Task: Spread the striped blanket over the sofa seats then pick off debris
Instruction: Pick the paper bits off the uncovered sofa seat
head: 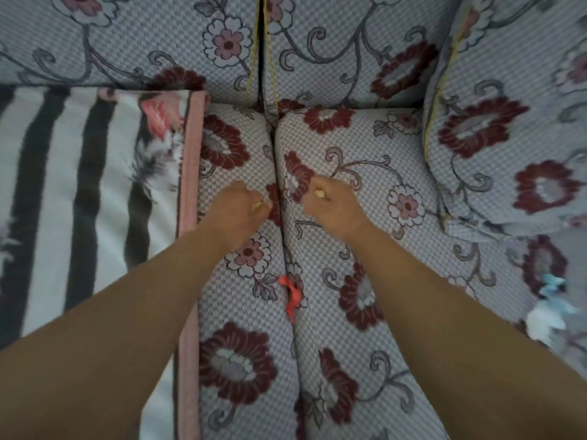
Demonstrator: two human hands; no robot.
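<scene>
The striped blanket (79, 192), black and white with a pink border, lies flat over the left sofa seat. My left hand (236, 206) is closed on a small pale yellow scrap (256, 206) just left of the gap between two flowered seat cushions (374, 192). My right hand (330, 204) is closed on another pale yellow scrap (320, 194) just right of that gap. A red scrap (291, 296) lies in the gap nearer to me, untouched.
Flowered back cushions (317, 42) stand behind the seats. A large loose cushion (508, 138) leans at the right. Light blue and white scraps (551, 301) lie on the seat at the far right edge.
</scene>
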